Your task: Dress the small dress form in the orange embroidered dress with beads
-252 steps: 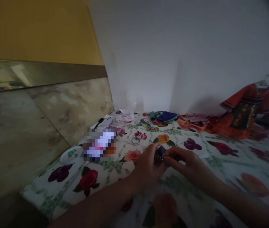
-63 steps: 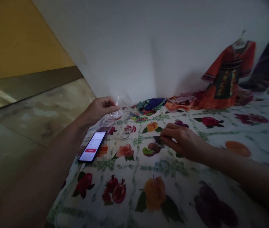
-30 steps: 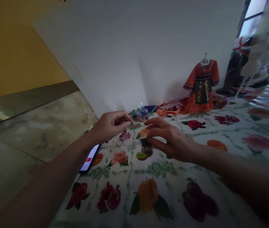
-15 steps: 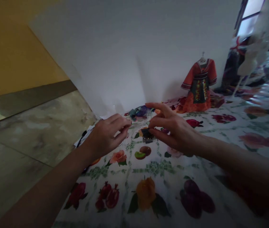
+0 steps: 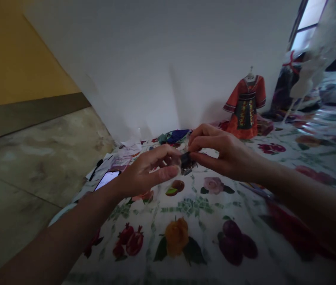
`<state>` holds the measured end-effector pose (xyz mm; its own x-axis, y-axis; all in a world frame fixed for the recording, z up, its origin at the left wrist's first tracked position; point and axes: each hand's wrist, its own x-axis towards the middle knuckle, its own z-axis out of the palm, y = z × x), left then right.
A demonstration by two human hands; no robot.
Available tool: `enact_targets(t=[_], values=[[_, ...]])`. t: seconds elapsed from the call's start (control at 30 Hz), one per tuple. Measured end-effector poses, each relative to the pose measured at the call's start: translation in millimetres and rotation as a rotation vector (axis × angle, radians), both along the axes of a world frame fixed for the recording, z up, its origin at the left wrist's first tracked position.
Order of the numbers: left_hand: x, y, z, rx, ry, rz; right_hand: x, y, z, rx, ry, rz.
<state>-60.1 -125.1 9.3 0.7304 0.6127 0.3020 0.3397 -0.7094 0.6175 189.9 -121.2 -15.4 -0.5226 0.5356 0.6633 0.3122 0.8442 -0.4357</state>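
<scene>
Small dark piece (image 5: 186,160) gripped in a closed pinch by the right hand (image 5: 227,152).
The left hand (image 5: 147,174) is held half-open just beside it, above a floral tablecloth (image 5: 203,209); a smartphone (image 5: 107,179) is seen farther left, and a miniature orange-red robe (image 5: 244,109) is displayed beyond.

A smartphone (image 5: 107,180) lies on the cloth (image 5: 158,233), just left of the left hand (image 5: 145,172).
</scene>
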Motion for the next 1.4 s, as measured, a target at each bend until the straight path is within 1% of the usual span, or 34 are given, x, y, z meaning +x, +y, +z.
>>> enact_targets(t=[0.07,0.17,0.23,0.37,0.43,0.5,0.57,0.67,0.77,0.83,0.9,1.03,1.1,1.13,1.23,1.3,1.33,1.37,1.4], values=[[2.4,2.0,-2.1,-0.014,-0.075,-0.005,1.5,-1.0,2.0,-0.003,0.006,0.012],[5.8,3.5,-3.1,0.037,-0.126,-0.022,5.1,-0.2,3.9,0.005,0.02,0.033],[7.8,2.3,-2.5,0.066,-0.127,-0.036,8.2,1.5,4.9,0.005,0.033,0.045],[11.2,-2.2,-3.4,0.063,-0.095,-0.06,13.4,4.2,6.9,0.009,0.079,0.074],[13.9,-3.5,-5.8,0.105,-0.131,-0.018,14.8,3.8,7.9,-0.004,0.096,0.088],[18.0,-3.7,-7.8,0.171,-0.18,0.047,15.8,2.6,8.3,-0.051,0.106,0.088],[22.9,-2.9,-8.6,0.197,-0.197,0.078,17.2,1.8,8.0,-0.106,0.136,0.077],[27.9,-1.3,-8.0,0.163,-0.197,0.037,20.5,3.6,6.8,-0.137,0.178,0.089],[26.6,-2.7,-7.4,0.131,-0.206,-0.003,22.5,6.6,6.9,-0.142,0.178,0.103],[23.3,-7.6,-7.3,0.144,-0.232,0.024,21.7,7.0,8.1,-0.124,0.164,0.076],[20.1,-15.2,-7.3,0.152,-0.236,0.09,19.8,5.8,9.7,-0.093,0.133,0.037],[17.3,-24.7,-7.7,0.191,-0.119,0.232,17.7,2.6,12.0,-0.07,0.084,-0.011],[15.2,-20.8,-6.5,0.167,-0.13,0.272,18.6,1.9,12.4,-0.084,0.054,-0.026],[13.3,-16.8,-5.0,0.129,-0.153,0.277,19.4,1.7,12.6,-0.098,0.036,-0.034],[5.1,-2.7,2.1,-0.018,-0.185,0.236,21.5,1.9,13.2,-0.126,-0.032,-0.035],[-0.5,4.2,5.7,-0.058,-0.13,0.209,21.9,2.1,13.8,-0.127,-0.076,-0.014],[-2.7,6.1,6.2,-0.002,-0.088,0.223,21.7,2.1,14.2,-0.133,-0.089,0.002],[-4.2,6.9,5.8,0.118,-0.041,0.246,21.4,1.9,14.7,-0.15,-0.092,0.022],[-5.0,6.7,4.6,0.293,-0.004,0.267,21.0,1.5,15.2,-0.179,-0.087,0.045]])
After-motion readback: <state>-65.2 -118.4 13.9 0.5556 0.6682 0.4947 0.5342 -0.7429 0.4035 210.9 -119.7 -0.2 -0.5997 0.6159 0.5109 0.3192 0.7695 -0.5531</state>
